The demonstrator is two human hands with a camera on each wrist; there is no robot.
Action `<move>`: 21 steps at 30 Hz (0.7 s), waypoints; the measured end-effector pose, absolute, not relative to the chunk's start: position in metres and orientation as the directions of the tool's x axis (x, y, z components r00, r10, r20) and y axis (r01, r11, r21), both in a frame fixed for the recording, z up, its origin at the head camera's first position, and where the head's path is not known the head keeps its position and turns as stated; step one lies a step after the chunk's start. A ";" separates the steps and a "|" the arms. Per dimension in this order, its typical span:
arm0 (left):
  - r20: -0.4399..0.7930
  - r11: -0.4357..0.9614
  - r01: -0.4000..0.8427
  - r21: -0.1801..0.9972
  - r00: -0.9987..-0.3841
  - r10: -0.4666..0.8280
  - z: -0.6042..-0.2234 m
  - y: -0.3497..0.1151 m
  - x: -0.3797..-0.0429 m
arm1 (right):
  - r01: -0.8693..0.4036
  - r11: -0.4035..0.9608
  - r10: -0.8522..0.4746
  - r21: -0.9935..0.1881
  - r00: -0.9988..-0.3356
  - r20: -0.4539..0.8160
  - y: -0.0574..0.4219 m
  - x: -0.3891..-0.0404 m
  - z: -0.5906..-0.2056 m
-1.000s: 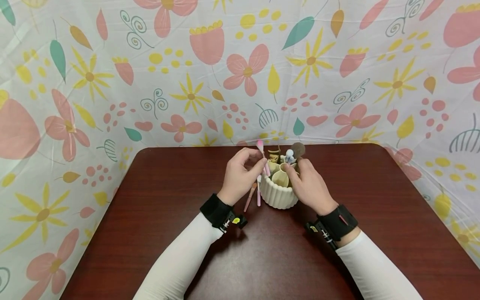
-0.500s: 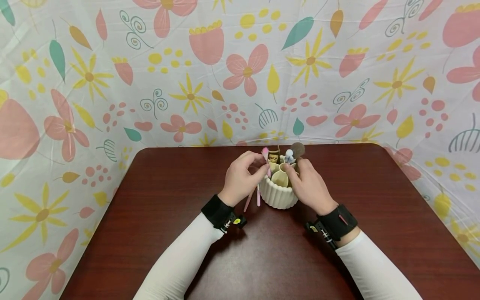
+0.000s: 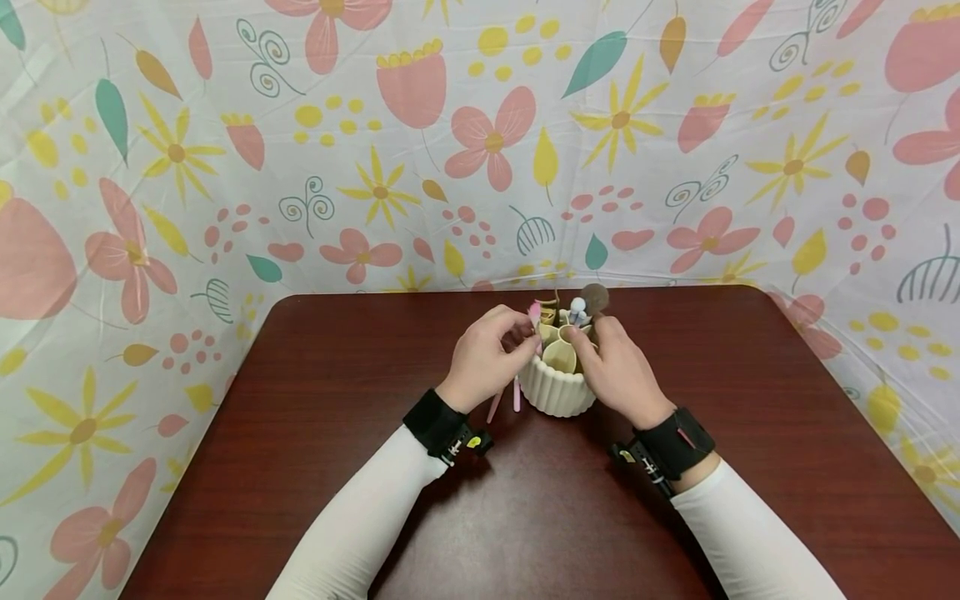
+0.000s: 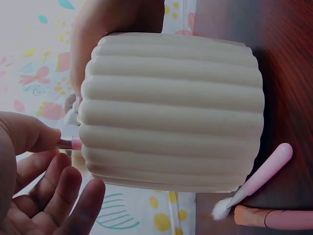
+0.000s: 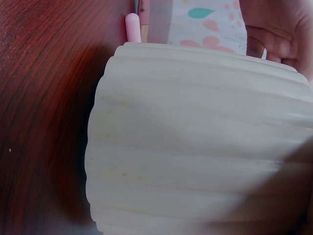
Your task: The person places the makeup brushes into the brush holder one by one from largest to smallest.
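My left hand (image 3: 487, 354) pinches a makeup brush with a pink tip (image 3: 534, 312) between thumb and fingers, upright at the left rim of a cream ribbed brush holder (image 3: 558, 397). In the left wrist view, the brush's pink handle (image 4: 76, 143) passes behind that rim, so its lower end is hidden. My right hand (image 3: 624, 375) grips the holder's right side, thumb at the rim. Left of the holder, two more makeup brushes lie on the table: a pink one with a white tip (image 4: 264, 171) and one with an orange-brown head (image 4: 250, 217).
Inside the holder are several compartments. At its back stand a round grey-brown brush head (image 3: 596, 298), a pale blue figure-like piece (image 3: 577, 310) and a gold-coloured item (image 3: 548, 313). The dark wood table (image 3: 337, 358) ends at a flower-print cloth (image 3: 420, 192).
My left hand has shifted slightly right, and its brush has come down and right at the holder's left rim. My right hand and the holder have stayed put.
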State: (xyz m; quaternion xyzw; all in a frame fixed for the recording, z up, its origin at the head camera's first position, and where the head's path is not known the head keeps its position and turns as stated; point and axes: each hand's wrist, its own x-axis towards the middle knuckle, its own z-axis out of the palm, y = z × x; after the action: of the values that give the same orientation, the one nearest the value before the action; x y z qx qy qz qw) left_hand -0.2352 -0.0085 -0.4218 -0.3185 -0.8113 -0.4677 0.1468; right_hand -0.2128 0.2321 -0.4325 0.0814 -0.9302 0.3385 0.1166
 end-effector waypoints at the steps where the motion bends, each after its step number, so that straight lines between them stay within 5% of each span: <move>1: 0.533 0.361 0.651 0.667 -0.756 0.379 -0.421 -0.008 -0.235 | -0.230 0.757 -0.073 -0.611 -0.960 0.270 0.232 -0.213 -0.432; 21: 0.521 0.393 0.606 0.691 -0.795 0.309 -0.422 -0.010 -0.239 | -0.242 0.759 -0.076 -0.605 -0.955 0.286 0.232 -0.214 -0.434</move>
State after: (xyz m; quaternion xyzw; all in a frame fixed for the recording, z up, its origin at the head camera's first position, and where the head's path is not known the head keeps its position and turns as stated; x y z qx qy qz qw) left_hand -0.2395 -0.0101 -0.4222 -0.2790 -0.8199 -0.4749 0.1563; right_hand -0.2135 0.2320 -0.4344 0.0854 -0.9296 0.3367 0.1231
